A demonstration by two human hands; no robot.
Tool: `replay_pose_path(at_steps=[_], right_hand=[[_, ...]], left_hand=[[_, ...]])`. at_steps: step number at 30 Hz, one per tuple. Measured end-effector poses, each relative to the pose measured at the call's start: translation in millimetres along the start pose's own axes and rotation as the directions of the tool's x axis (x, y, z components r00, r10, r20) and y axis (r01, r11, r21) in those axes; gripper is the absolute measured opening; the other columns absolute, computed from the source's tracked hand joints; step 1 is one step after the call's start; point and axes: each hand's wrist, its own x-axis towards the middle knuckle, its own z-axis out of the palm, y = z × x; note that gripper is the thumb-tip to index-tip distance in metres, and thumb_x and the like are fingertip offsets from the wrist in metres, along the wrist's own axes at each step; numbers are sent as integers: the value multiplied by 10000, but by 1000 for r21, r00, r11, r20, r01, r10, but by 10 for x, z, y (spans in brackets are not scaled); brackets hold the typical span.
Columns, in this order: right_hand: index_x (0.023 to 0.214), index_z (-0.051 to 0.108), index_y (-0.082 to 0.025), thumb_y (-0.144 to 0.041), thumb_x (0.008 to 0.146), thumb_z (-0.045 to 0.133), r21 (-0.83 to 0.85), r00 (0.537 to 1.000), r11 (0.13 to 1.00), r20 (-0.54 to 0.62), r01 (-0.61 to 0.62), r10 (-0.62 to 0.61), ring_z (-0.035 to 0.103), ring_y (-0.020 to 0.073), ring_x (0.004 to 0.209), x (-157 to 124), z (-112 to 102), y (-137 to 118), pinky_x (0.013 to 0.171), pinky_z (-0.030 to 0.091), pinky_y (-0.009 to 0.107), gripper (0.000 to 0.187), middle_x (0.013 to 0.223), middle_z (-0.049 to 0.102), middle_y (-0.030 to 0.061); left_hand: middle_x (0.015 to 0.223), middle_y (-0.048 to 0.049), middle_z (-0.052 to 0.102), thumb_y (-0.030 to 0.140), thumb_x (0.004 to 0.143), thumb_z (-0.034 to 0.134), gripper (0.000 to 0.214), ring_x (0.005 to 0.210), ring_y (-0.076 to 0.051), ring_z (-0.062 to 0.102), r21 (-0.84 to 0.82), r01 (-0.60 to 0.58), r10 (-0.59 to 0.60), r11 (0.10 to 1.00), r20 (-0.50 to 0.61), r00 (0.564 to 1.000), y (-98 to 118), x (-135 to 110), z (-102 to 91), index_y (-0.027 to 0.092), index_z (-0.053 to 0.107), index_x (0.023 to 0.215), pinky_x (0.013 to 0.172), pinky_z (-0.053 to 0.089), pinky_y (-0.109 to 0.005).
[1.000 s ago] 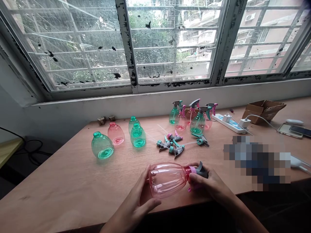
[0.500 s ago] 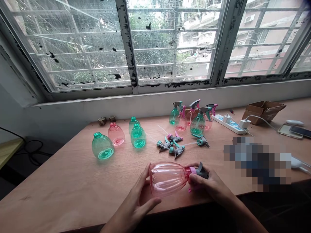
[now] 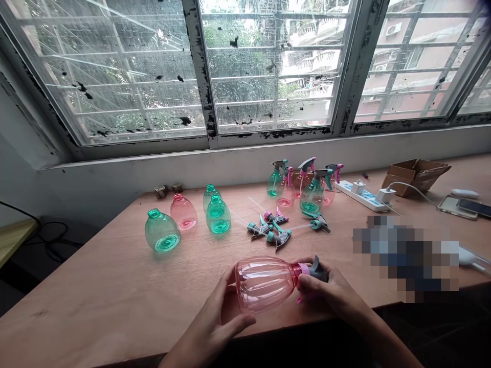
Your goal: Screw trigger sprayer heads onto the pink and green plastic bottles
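A clear pink spray bottle (image 3: pixel 264 283) lies sideways over the table's front edge, its base to the left and its sprayer head to the right. My right hand (image 3: pixel 326 289) is closed on the pink collar and grey sprayer head (image 3: pixel 317 271); some of its fingers are behind them. Around the base end curves my left hand (image 3: pixel 218 312), fingers against the far side and partly hidden, thumb just below the bottle. Beyond it lie several loose sprayer heads (image 3: pixel 279 237) with thin tubes.
At the left stand topless bottles: green ones (image 3: pixel 163 232) and a pink one (image 3: pixel 184 212). Several bottles with sprayers fitted (image 3: pixel 312 197) are grouped at the back. Farther right are a power strip (image 3: pixel 364 197), an open cardboard box (image 3: pixel 414 176) and phones (image 3: pixel 475 207). A blurred patch covers the right side.
Almost nothing differs. The bottle's base end and my left hand have shifted very slightly; my right hand keeps its grip on the sprayer end.
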Motion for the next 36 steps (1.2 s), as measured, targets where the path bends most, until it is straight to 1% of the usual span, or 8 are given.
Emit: replay_pose_path(at_steps=[3, 6, 10, 13, 18, 23, 33, 36], right_hand=[[1028, 711, -156, -435, 748, 875, -1, 1000, 1000, 0, 1, -1, 692, 176, 611, 1, -2, 4, 623, 627, 319, 428, 702, 718, 1], [1031, 709, -157, -431, 755, 872, 2, 1000, 1000, 5, -4, 4, 693, 170, 608, 1, -2, 3, 626, 625, 312, 422, 697, 717, -2], [1028, 707, -159, -428, 745, 881, 14, 1000, 1000, 10, -22, 22, 697, 170, 617, -3, -1, -2, 642, 630, 318, 428, 711, 718, -2], [1028, 711, -156, -433, 735, 886, 9, 1000, 1000, 7, -28, 28, 700, 179, 617, -4, 2, -3, 640, 634, 331, 439, 718, 718, 5], [1043, 711, -159, -429, 743, 880, 11, 1000, 1000, 8, -13, 13, 697, 185, 628, -1, 1, 8, 643, 638, 347, 437, 728, 719, 9], [1042, 711, -169, -437, 748, 874, -3, 1000, 1000, 7, -11, 11, 695, 182, 623, 11, -6, 18, 657, 641, 354, 430, 728, 718, 4], [1044, 704, -155, -455, 757, 864, -33, 1000, 999, 7, -5, 5, 696, 187, 638, -1, -3, 1, 666, 646, 357, 445, 724, 719, 12], [1043, 705, -157, -454, 757, 863, -36, 1000, 999, 6, -1, 2, 697, 189, 627, 4, -4, 4, 657, 639, 348, 442, 712, 722, 9]], left_hand=[[1614, -84, 400, 377, 873, 771, 848, 1478, -327, 376, -27, -15, 15, 1000, 15, 1000, 10, 8, 10, 314, 285, 1564, 1254, 265, -498], [1607, -77, 409, 367, 857, 789, 867, 1481, -317, 372, -9, -25, 26, 1000, 23, 999, -4, 11, 13, 320, 286, 1561, 1257, 263, -486], [1669, -61, 292, 368, 909, 725, 897, 1497, -315, 340, 55, -39, 39, 998, -6, 999, -63, 3, 10, 350, 160, 1605, 1259, 249, -483], [1693, -40, 233, 360, 955, 663, 868, 1499, -311, 343, 53, -53, 53, 997, 4, 999, -99, -6, 11, 383, 96, 1612, 1261, 226, -499], [1705, -17, 189, 397, 904, 726, 944, 1549, -320, 212, 43, -22, 22, 999, -1, 1000, -88, -21, 5, 378, 101, 1612, 1271, 141, -514], [1693, -35, 229, 459, 892, 717, 886, 1548, -345, 206, 37, 24, -24, 999, -6, 1000, -80, -28, -14, 319, 213, 1607, 1272, 137, -515], [1669, -67, 301, 493, 895, 702, 878, 1510, -340, 312, 9, 33, -33, 999, 6, 999, -22, -15, -7, 307, 223, 1607, 1257, 226, -499], [1646, -70, 349, 478, 888, 715, 907, 1514, -334, 301, 26, 22, -22, 999, -5, 1000, -15, -8, 2, 323, 190, 1612, 1258, 220, -498]])
